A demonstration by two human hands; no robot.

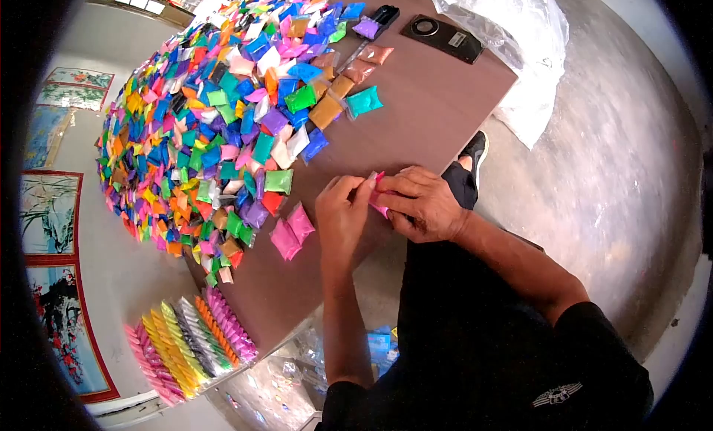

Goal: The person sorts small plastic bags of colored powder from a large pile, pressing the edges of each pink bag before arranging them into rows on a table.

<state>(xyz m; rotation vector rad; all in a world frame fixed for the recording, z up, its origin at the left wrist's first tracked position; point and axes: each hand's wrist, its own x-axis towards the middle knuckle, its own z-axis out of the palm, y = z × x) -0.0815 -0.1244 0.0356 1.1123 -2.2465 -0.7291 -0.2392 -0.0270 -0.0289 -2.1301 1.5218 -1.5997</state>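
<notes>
Close to the table's near edge, my left hand (344, 212) and my right hand (425, 206) meet around a bright pink packet (381, 208). Fingers of both hands pinch it and cover most of it, so only small pink parts show. Left of my left hand, two pink packets (292, 232) lie together on the brown table (408, 89). A large heap of small packets in many colours (215, 126) spreads over the far left of the table.
Rows of twisted coloured packs (189, 345) lie at the table's lower left corner. A black device with a round dial (442, 37) rests at the upper right. Clear plastic sheeting (531, 74) hangs off the right edge. Bags (379, 349) sit below the near edge.
</notes>
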